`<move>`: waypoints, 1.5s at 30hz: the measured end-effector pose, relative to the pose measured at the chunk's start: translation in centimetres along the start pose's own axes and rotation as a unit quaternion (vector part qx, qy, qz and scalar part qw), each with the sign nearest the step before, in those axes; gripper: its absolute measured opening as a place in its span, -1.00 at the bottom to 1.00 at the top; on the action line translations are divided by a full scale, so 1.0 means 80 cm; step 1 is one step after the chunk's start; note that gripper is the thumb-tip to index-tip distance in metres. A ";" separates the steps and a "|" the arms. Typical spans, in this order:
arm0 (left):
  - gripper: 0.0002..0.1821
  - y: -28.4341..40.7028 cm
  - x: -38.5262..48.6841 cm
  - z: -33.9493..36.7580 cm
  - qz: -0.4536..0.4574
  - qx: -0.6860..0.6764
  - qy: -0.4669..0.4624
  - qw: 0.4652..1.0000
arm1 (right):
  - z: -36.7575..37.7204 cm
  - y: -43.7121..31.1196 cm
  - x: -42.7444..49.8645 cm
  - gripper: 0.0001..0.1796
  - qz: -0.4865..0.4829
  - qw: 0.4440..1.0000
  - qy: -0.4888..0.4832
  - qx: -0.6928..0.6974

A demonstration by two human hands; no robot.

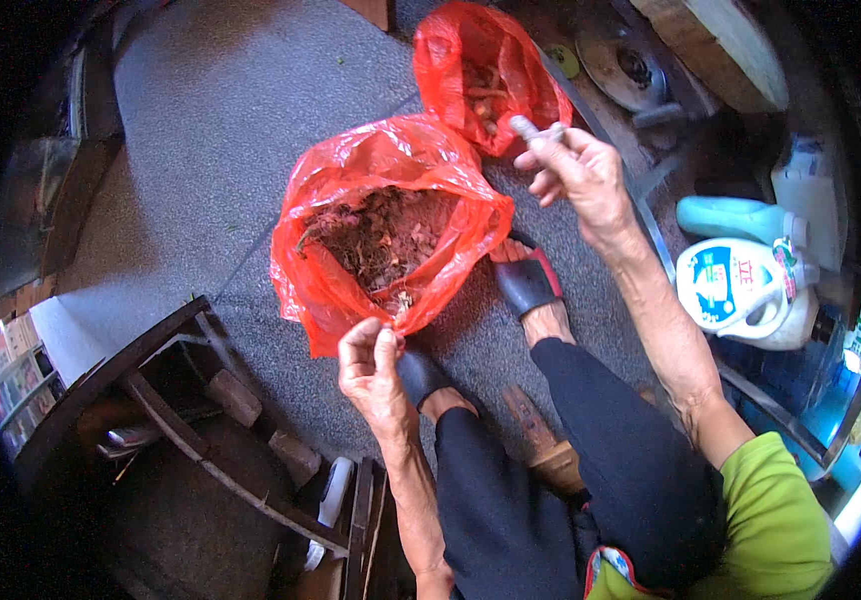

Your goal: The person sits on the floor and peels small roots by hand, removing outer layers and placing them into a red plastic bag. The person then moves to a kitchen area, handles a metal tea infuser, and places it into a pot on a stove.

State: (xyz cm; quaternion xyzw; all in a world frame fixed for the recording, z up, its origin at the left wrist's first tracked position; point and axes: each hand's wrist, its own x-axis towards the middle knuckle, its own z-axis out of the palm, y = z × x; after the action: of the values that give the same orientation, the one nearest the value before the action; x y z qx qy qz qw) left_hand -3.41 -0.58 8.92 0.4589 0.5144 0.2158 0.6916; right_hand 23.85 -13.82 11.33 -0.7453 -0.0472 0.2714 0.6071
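Observation:
A large red plastic bag (pixel 310 292) stands with its mouth spread on the floor before me, holding dark, soil-like matter (pixel 389 236) with root fibres and dry bits. My left hand (pixel 374 371) pinches at its near rim, thumb against the curled fingers. Just above that thumb shows a small pale scrap (pixel 403 301). Between the thumb and fingers of my right hand (pixel 577 176) is a pale, stick-like piece (pixel 529 130), too blurred to name surely. Beyond it, a smaller red plastic bag (pixel 442 71) contains brownish, root-like pieces (pixel 484 94).
Grey speckled floor (pixel 235 135) lies around the bags. To the right are a white detergent jug (pixel 730 289), a teal bottle (pixel 730 217) and a round metal disc (pixel 618 67). A dark wooden frame (pixel 175 427) with bricks (pixel 234 397) is at lower left. A wooden stool (pixel 554 461) shows between my legs.

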 end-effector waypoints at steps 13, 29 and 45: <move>-0.87 -0.068 0.120 0.021 0.220 0.345 -0.071 0.910 | 0.062 0.034 -0.002 -0.80 -0.226 0.958 0.023 -0.177; -0.62 -0.074 0.117 -0.028 0.165 0.562 -0.003 0.811 | 0.162 0.187 -0.008 -0.69 -0.188 0.827 -0.247 -0.469; -0.77 -0.082 0.107 0.011 0.067 0.338 -0.039 0.938 | 0.121 0.166 -0.020 -0.65 -0.125 0.901 -0.213 -0.358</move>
State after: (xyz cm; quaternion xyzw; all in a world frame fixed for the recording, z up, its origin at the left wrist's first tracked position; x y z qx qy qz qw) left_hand -0.50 2.46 -1.01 0.7075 0.4972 0.0569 0.4990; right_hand 14.59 -9.40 -1.55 -0.8246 -0.3621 0.3107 0.3039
